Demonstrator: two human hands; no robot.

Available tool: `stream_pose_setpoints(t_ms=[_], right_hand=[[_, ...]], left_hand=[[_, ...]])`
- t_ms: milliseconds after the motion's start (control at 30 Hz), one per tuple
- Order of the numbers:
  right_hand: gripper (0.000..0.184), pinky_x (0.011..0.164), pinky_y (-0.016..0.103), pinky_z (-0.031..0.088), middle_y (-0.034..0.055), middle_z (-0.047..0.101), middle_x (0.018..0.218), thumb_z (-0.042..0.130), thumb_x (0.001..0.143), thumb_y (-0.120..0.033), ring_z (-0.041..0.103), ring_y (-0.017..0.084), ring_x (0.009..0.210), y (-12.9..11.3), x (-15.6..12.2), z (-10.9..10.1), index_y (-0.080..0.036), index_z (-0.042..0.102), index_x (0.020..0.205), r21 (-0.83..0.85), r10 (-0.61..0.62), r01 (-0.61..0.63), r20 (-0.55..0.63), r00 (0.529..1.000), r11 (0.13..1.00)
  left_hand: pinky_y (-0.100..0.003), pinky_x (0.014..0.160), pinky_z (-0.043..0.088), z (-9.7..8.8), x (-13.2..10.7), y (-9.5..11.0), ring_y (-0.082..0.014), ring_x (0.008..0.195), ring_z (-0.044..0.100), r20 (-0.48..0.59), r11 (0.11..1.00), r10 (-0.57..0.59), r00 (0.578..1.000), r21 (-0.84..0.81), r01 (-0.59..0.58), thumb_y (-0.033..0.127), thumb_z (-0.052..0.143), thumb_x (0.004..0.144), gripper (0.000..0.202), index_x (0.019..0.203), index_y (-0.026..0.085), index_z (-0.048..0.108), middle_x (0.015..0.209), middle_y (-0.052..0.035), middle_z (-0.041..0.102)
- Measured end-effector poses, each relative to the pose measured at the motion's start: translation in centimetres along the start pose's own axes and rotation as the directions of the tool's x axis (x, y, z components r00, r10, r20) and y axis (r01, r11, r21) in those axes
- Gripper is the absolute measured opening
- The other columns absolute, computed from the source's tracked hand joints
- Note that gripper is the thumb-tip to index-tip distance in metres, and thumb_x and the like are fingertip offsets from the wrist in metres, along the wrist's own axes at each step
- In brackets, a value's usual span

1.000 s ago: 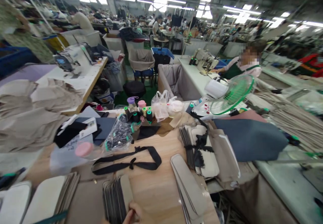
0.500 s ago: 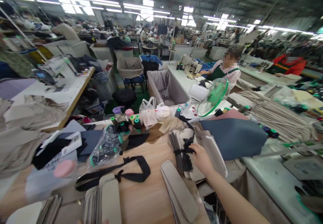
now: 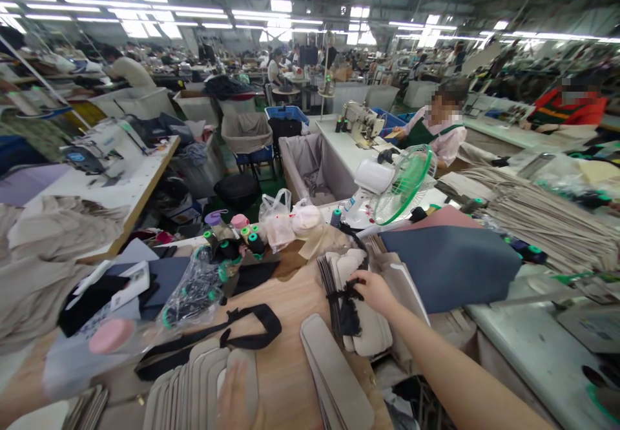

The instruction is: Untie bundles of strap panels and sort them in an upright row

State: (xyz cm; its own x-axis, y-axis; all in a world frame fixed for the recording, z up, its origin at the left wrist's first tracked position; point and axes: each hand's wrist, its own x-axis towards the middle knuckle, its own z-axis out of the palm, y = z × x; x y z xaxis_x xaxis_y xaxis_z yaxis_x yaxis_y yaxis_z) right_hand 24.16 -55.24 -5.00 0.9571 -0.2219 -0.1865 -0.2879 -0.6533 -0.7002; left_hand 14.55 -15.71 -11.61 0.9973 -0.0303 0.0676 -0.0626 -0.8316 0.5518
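My right hand (image 3: 372, 290) reaches forward over the wooden table (image 3: 290, 327) and pinches the black tie (image 3: 346, 304) bound round a bundle of beige padded pieces (image 3: 361, 317). My left hand (image 3: 237, 398) lies at the bottom edge with fingers flat on a fanned stack of grey-beige oblong pieces (image 3: 194, 385). Another stack of long oblong pieces (image 3: 334, 372) lies between the two hands.
A black strap (image 3: 213, 339) lies across the table. Thread cones (image 3: 232, 239), plastic bags (image 3: 278, 220) and a pink lid (image 3: 109, 335) crowd the back. A dark blue fabric roll (image 3: 450, 265) and a green fan (image 3: 404, 184) stand at the right. Co-workers sit at sewing machines beyond.
My right arm came into view and took hold of the black tie on the bundle. My left hand moved up flat onto the fanned stack. The view shifted slightly.
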Motion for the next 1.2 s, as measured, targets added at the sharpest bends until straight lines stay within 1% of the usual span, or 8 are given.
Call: stream_pose_setpoints(t_ms=[133, 233, 333, 467, 567, 767, 967, 1200], right_hand=[[0.028, 0.079, 0.031, 0.05, 0.0046, 0.069, 0.1, 0.045, 0.096, -0.034, 0.064, 0.014, 0.087, 0.8, 0.7, -2.3, -0.015, 0.06, 0.109, 0.121, -0.01, 0.019, -0.078, 0.997, 0.993], [0.028, 0.076, 0.027, 0.046, 0.0044, 0.069, 0.1, 0.038, 0.093, -0.027, 0.062, 0.013, 0.084, 1.8, 0.8, -3.9, -0.016, 0.061, 0.105, 0.11, 0.019, -0.006, -0.12, 0.993, 0.994], [0.016, 0.066, 0.026, 0.041, 0.0012, 0.066, 0.072, 0.05, 0.083, -0.026, 0.059, 0.014, 0.068, 2.7, -0.9, -3.2, -0.018, 0.063, 0.077, 0.035, 0.073, -0.071, -0.065, 0.995, 0.997], [0.02, 0.068, 0.029, 0.038, 0.0072, 0.066, 0.084, 0.071, 0.065, -0.028, 0.06, 0.021, 0.077, 3.0, -3.8, 0.4, -0.017, 0.062, 0.08, -0.071, 0.131, -0.136, -0.072, 0.989, 0.988], [0.012, 0.078, 0.031, 0.038, 0.0113, 0.066, 0.095, 0.064, 0.07, -0.019, 0.06, 0.024, 0.092, 3.0, -4.2, 1.8, -0.017, 0.063, 0.082, -0.09, 0.155, -0.165, -0.103, 0.982, 0.982], [0.012, 0.061, 0.025, 0.036, 0.004, 0.067, 0.072, 0.049, 0.081, -0.018, 0.061, 0.015, 0.067, 4.1, -3.4, 0.3, -0.019, 0.057, 0.073, 0.014, 0.279, -0.278, -0.062, 0.958, 0.96], [0.01, 0.063, 0.029, 0.035, 0.0122, 0.07, 0.084, 0.054, 0.081, -0.02, 0.063, 0.021, 0.074, 2.8, -4.8, 0.5, -0.016, 0.061, 0.085, 0.019, 0.325, -0.324, -0.068, 0.943, 0.946], [0.018, 0.06, 0.022, 0.038, 0.0002, 0.067, 0.073, 0.05, 0.086, -0.027, 0.06, 0.012, 0.069, 1.7, -5.9, -0.7, -0.018, 0.06, 0.074, 0.176, 0.264, -0.268, 0.046, 0.963, 0.947]], left_hand=[[-0.049, 0.119, 0.027, 6.7, 4.2, 11.1, -0.0262, 0.141, 0.033, 0.324, 0.911, 0.348, 0.88, -0.338, -0.235, 0.025, 0.044, 0.089, 0.054, 0.143, 0.019, 0.043, 0.149, -0.01, 0.042], [-0.046, 0.118, 0.029, 11.5, 8.1, 17.9, -0.0261, 0.136, 0.04, 0.328, 0.86, 0.402, 0.855, -0.455, -0.23, 0.019, 0.052, 0.084, 0.058, 0.141, 0.021, 0.046, 0.146, -0.0095, 0.046], [-0.048, 0.115, 0.032, 15.1, 11.3, 21.0, -0.0278, 0.13, 0.045, 0.305, 0.86, 0.37, 0.878, -0.47, -0.2, 0.006, 0.049, 0.076, 0.058, 0.133, 0.014, 0.053, 0.136, -0.0147, 0.053], [-0.045, 0.11, 0.04, 17.4, 13.2, 20.9, -0.022, 0.118, 0.055, 0.299, 0.851, 0.351, 0.888, -0.497, -0.169, -0.006, 0.036, 0.065, 0.066, 0.125, 0.012, 0.057, 0.123, -0.0141, 0.06], [-0.044, 0.108, 0.043, 17.9, 13.2, 20.1, -0.0202, 0.118, 0.056, 0.324, 0.838, 0.383, 0.865, -0.517, -0.177, -0.006, 0.038, 0.065, 0.071, 0.131, 0.016, 0.052, 0.127, -0.0112, 0.06], [-0.048, 0.112, 0.037, 18.5, 12.3, 20.4, -0.0246, 0.127, 0.051, 0.349, 0.844, 0.407, 0.844, -0.497, -0.202, 0.001, 0.047, 0.071, 0.069, 0.138, 0.016, 0.046, 0.136, -0.0122, 0.055], [-0.048, 0.11, 0.039, 19.1, 12.3, 20.9, -0.025, 0.123, 0.054, 0.339, 0.862, 0.362, 0.868, -0.476, -0.174, 0.004, 0.044, 0.076, 0.065, 0.141, 0.014, 0.043, 0.135, -0.014, 0.057], [-0.047, 0.111, 0.039, 18.5, 12.3, 20.9, -0.0265, 0.125, 0.054, 0.346, 0.854, 0.361, 0.866, -0.496, -0.158, 0.006, 0.05, 0.071, 0.065, 0.135, 0.012, 0.051, 0.135, -0.0139, 0.058]])
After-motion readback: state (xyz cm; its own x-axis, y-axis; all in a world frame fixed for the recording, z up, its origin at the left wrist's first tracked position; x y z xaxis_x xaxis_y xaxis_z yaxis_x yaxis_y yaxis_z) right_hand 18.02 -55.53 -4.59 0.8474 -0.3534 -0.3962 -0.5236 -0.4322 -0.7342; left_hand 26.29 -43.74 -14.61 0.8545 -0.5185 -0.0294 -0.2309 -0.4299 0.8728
